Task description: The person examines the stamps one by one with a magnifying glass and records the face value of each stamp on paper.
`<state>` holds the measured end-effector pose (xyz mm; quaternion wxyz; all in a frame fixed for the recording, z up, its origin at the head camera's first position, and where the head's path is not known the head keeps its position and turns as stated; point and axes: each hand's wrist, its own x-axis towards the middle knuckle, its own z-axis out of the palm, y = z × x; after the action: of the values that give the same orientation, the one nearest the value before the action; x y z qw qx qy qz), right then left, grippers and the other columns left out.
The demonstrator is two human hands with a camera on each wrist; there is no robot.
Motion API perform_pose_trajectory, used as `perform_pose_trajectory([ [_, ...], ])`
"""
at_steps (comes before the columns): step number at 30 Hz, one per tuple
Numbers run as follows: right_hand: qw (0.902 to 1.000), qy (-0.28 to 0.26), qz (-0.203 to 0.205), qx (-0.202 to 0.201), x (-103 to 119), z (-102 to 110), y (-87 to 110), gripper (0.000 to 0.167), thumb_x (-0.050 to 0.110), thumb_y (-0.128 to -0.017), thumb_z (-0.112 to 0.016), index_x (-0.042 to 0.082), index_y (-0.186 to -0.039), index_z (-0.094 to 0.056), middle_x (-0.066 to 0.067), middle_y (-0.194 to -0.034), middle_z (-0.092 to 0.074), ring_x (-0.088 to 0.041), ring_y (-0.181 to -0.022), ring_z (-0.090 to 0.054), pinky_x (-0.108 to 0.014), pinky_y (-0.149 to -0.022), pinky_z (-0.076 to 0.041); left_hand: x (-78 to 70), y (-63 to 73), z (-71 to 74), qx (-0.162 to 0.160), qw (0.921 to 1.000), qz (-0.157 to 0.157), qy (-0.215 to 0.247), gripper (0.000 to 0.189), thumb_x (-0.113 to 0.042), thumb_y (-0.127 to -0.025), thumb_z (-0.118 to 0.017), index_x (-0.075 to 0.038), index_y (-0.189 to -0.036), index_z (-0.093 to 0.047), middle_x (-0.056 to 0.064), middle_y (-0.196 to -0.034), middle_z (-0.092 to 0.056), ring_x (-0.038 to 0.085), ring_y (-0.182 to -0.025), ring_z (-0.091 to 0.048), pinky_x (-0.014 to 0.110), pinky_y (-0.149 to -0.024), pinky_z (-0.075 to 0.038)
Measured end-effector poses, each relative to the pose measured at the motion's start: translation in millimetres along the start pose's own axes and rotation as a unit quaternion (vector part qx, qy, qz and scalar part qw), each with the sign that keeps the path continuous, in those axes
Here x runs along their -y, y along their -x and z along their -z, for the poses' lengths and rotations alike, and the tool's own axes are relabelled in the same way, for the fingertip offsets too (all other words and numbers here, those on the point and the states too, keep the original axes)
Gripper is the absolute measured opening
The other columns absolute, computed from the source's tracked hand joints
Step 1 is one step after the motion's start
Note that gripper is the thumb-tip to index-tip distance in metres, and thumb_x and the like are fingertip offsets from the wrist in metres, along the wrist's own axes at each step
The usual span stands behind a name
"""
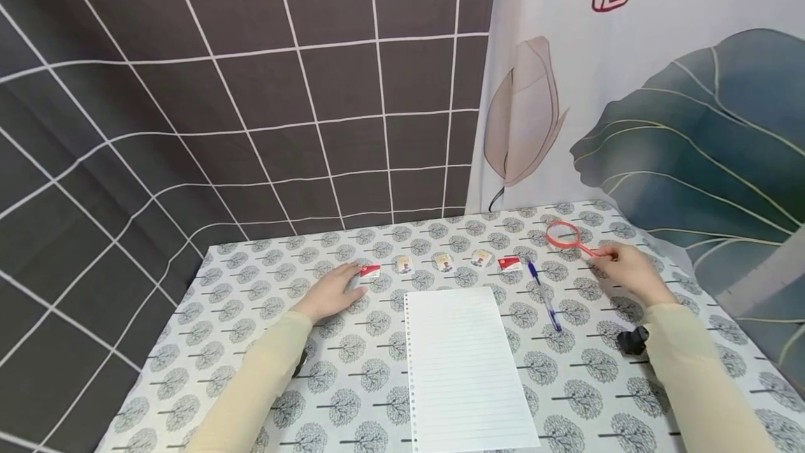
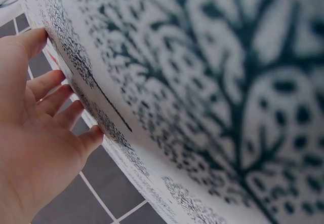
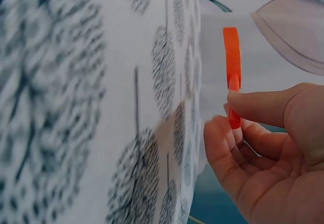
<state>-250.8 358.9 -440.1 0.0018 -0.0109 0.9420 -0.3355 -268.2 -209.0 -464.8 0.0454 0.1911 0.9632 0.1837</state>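
Note:
In the head view my right hand (image 1: 632, 272) pinches the handle of a red magnifying glass (image 1: 548, 235) at the table's right side. The right wrist view has the thumb and fingers of the right hand (image 3: 268, 148) on the handle, with the orange-red magnifying glass (image 3: 232, 51) edge-on and raised off the cloth. My left hand (image 1: 330, 293) rests on the table with its fingertips beside a small red-and-white card (image 1: 370, 271). Spread, relaxed fingers of the left hand (image 2: 45, 127) touch the cloth in the left wrist view.
Three small pictured cards, among them one (image 1: 404, 265) at left, and another red-and-white card (image 1: 509, 263) continue the row. A blue pen (image 1: 544, 296) lies right of a lined sheet (image 1: 465, 369). Tree-patterned cloth (image 1: 352, 348) covers the table; a dark checked curtain (image 1: 264, 103) hangs behind.

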Motion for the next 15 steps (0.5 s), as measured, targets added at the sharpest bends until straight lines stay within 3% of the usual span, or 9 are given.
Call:
perform_pose_trajectory([
  [9,0.998,-0.042,-0.031,0.035,-7.4,-0.2,7.9,0.031,0.012,-0.104,-0.05,-0.016,-0.115,-0.055,-0.015,-0.088,-0.064,-0.02,-0.073,-0.058,-0.032,-0.058,-0.054,-1.5,1.3,1.5,0.003,1.0,0.005,-0.001,0.065,-0.039,-0.101,-0.059,-0.001,-0.151,-0.043,0.016,-0.16,-0.035,0.039,-0.146,-0.032,0.055,-0.121,-0.024],
  [15,0.9984,-0.015,-0.036,0.041,-11.8,-1.0,9.9,0.029,0.013,-0.102,-0.053,-0.015,-0.111,-0.058,-0.012,-0.084,-0.063,-0.021,-0.068,-0.051,-0.033,-0.056,-0.045,-2.5,1.8,2.3,0.002,1.0,0.001,-0.004,0.064,-0.037,-0.101,-0.059,0.0,-0.15,-0.043,0.017,-0.159,-0.036,0.039,-0.145,-0.033,0.056,-0.12,-0.025],
])
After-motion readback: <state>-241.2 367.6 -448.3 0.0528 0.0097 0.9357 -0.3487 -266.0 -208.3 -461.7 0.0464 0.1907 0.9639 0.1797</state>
